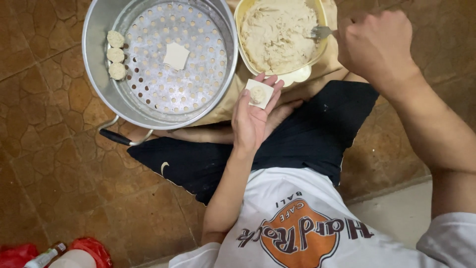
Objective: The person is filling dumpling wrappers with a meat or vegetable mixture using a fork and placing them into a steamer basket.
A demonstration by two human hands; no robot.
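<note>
Here the left hand lies palm up and open, its fingers gently cupped under a small square wrapper that rests on the fingertips. A small dab of pale filling sits at the wrapper's middle. The hand holds nothing by pinching; the wrapper is simply supported from below.

The right hand is closed in a fist around the handle of a metal utensil, probably a fork or a spoon, though its working end is half buried and hard to make out. That end rests in the filling mass inside the yellow bowl, just beyond the left hand.

For a good result at this step, the person should keep the left palm level so that the dab stays centred, and leave a bare margin of wrapper on all four sides for closing. Each portion lifted with the utensil should be small; too much filling would likely split the thin sheet. The bowl stands near enough that the right hand needs only a short reach.

To the left, touching the bowl's cloth or paper underlay, stands a metal steamer pot with a perforated tray. Three finished dumplings sit in a row at the tray's left edge, and one spare wrapper lies flat near its middle. All of this rests on the brown tiled floor.
</note>
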